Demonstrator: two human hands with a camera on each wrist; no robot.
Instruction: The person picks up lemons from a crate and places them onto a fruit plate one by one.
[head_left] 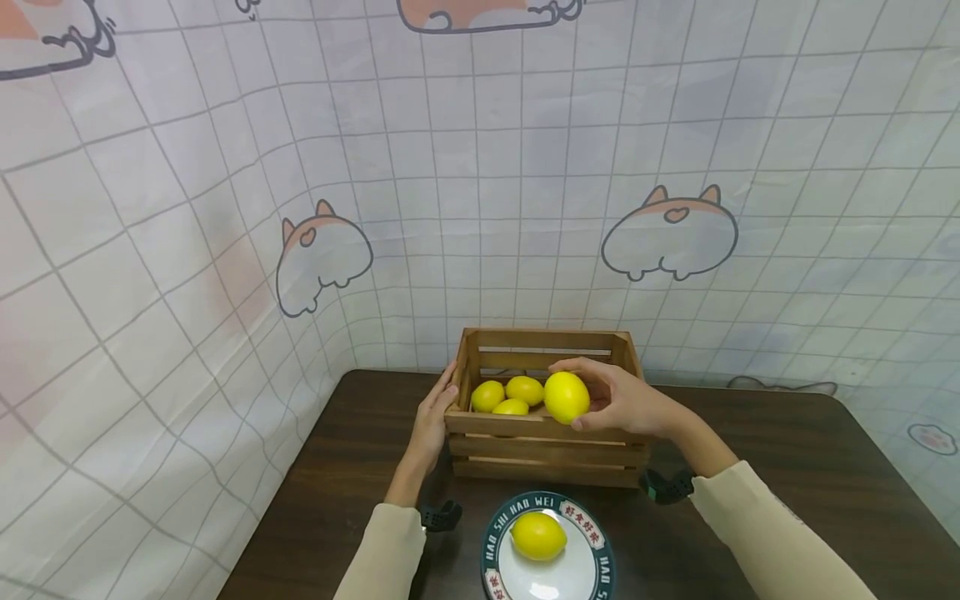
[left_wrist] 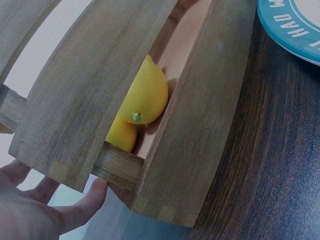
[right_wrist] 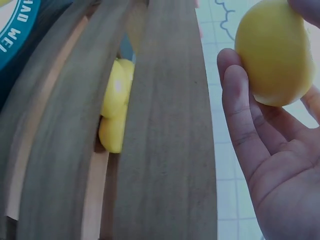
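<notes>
My right hand (head_left: 622, 398) grips a yellow lemon (head_left: 567, 397) above the front rim of a slatted wooden crate (head_left: 551, 450). In the right wrist view that lemon (right_wrist: 274, 52) sits between the fingertips and the thumb, over the crate's top slat. My left hand (head_left: 433, 417) rests against the crate's left end, fingers extended along the outside; the left wrist view shows the thumb (left_wrist: 87, 205) at the slat ends. Inside the crate lie a lemon at the left (head_left: 488, 396), another behind (head_left: 524, 389) and one partly hidden by the front slat (head_left: 511, 407).
In front of the crate, a round plate (head_left: 491, 533) with a dark green lettered rim holds one lemon (head_left: 538, 536). Both stand on a dark wooden table (head_left: 337, 475). A white gridded cloth (head_left: 517, 192) with cartoon drawings hangs behind and to the left.
</notes>
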